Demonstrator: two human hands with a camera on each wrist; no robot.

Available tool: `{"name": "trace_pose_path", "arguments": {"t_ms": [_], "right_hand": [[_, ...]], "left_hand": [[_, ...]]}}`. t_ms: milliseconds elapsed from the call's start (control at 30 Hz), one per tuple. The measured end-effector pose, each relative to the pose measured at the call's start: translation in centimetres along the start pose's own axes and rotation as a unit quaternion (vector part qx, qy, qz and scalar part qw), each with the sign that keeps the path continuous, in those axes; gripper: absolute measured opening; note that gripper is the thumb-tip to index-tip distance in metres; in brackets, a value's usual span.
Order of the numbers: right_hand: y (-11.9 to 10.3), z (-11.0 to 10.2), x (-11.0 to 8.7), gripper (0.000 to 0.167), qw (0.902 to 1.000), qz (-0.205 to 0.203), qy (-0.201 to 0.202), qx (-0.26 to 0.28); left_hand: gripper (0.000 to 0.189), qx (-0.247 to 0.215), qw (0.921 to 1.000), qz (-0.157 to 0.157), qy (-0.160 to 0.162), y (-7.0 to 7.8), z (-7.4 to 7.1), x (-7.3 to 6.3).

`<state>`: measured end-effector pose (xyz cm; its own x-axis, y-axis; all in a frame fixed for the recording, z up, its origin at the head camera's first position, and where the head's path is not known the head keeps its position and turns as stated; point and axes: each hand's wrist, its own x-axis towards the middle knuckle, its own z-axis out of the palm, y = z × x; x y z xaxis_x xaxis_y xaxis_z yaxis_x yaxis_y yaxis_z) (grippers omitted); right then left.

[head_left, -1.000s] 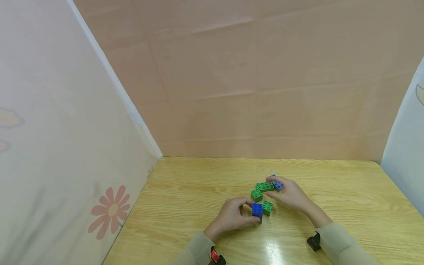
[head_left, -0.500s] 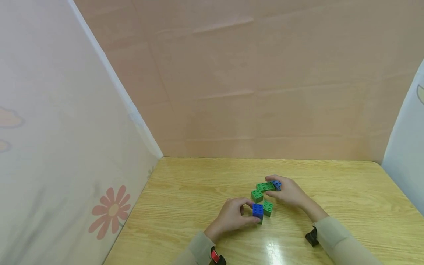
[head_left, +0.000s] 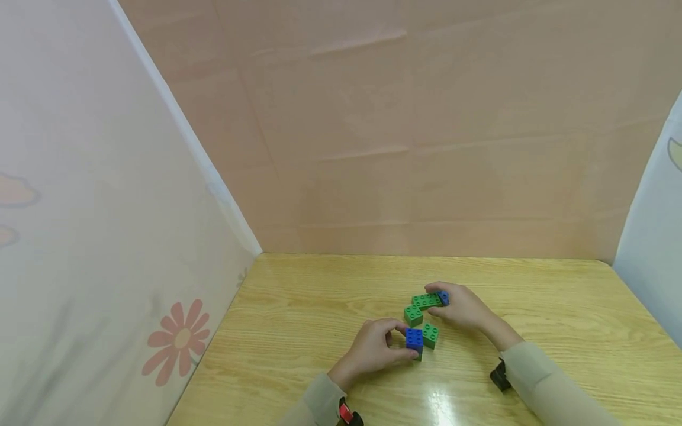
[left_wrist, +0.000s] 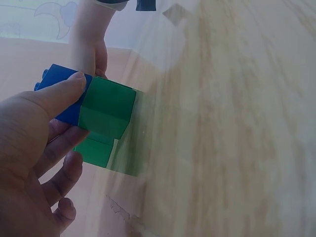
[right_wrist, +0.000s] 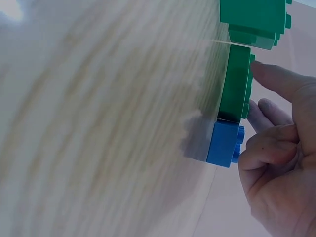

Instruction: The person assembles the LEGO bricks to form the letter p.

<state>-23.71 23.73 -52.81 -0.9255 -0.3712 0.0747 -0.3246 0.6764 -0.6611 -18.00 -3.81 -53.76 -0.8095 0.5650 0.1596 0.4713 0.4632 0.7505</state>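
In the head view my left hand [head_left: 378, 343] pinches a blue brick [head_left: 414, 337] between thumb and fingers. That blue brick sits on a green brick [left_wrist: 107, 103], as the left wrist view shows. A small green brick [head_left: 430, 334] stands right beside this stack. Farther back, my right hand [head_left: 462, 305] is spread over a long green brick [head_left: 423, 301], thumb on the near side and forefinger on the far side. Its thumb tip is close at the studs in the right wrist view. Another blue brick [right_wrist: 222, 143] lies against the long brick's end, partly hidden under the right hand.
Another small green brick [head_left: 412, 315] lies between the two hands, close to the long one. The wooden table [head_left: 298, 307] ends at a tan backdrop [head_left: 341, 177]. A pale cloth wall [head_left: 133, 207] with a flower print borders the left side.
My right hand has moved slightly left over the blue brick and the long green brick, covering more of the blue one. My left hand keeps its pinch on the stack without visible motion.
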Motion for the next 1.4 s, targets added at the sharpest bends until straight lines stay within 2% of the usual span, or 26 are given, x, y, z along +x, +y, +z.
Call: {"name": "trace_pose_path", "arguments": {"t_ms": [267,700,933,1400], "right_hand": [[-0.40,0.22,0.58,0.048,0.9993,0.002,-0.010,-0.037],[-0.84,0.07,0.92,0.039,0.9975,-0.002,-0.015,-0.069],[-0.75,0.31,0.91,0.038,0.9974,-0.007,-0.005,-0.071],[-0.53,0.19,0.41,0.040,0.9979,-0.015,0.025,-0.058]], "left_hand": [[0.034,-0.002,1.0000,0.002,0.003,0.11,0.05,-0.08],[0.034,0.000,0.9999,-0.001,0.010,0.26,0.09,-0.13],[0.034,0.003,0.9999,0.007,0.010,0.05,0.20,-0.14],[0.034,-0.005,0.9999,0.000,0.013,-0.11,0.26,-0.11]]}}
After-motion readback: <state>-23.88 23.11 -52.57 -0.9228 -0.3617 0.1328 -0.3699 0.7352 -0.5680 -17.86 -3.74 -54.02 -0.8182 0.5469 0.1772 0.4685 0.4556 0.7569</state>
